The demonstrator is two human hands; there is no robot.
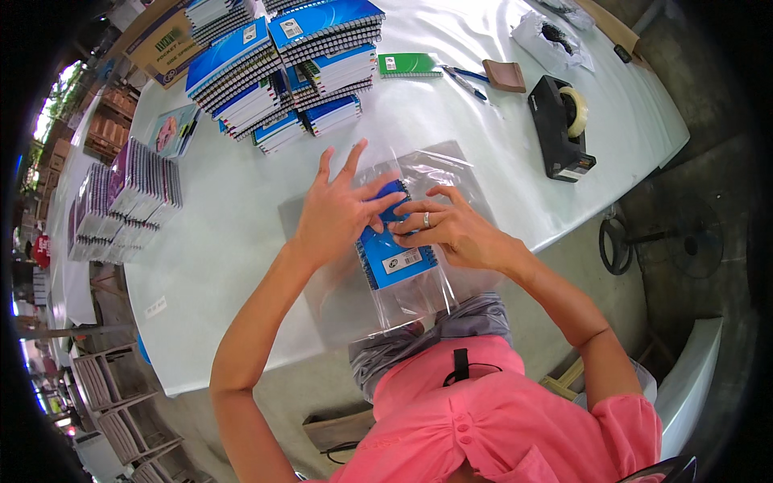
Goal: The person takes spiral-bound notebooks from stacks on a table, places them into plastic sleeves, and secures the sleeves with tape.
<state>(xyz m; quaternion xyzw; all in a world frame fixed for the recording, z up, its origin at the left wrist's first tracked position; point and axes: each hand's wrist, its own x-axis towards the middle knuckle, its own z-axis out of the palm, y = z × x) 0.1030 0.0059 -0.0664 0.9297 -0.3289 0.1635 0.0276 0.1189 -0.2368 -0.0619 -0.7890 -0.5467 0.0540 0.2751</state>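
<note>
In the head view, a blue spiral notebook [385,270] lies on clear plastic film [451,161] on the pale table [217,330], directly in front of the person. Its cover bears a white label [403,262] printed with a barcode and a small dark emblem. The left hand [334,211] is over the notebook's upper left part, some fingers raised and spread; whether its thumb and forefinger pinch anything cannot be told. The right hand [459,231], with a ring on one finger, bends its fingers over the notebook's upper right part; whether they grasp the film or merely press cannot be told either. Beyond, stacked blue notebooks [233,60] carry similar white labels on their top covers, and a green notebook [409,64] has one too. Dark lettering and a barcode mark the cardboard box [161,50] behind the stacks. To the right, a black tape dispenser [550,133] shows a pale printed sticker [573,171] at its near end. Purple-covered notebooks [133,189] stand stacked at the left
</note>
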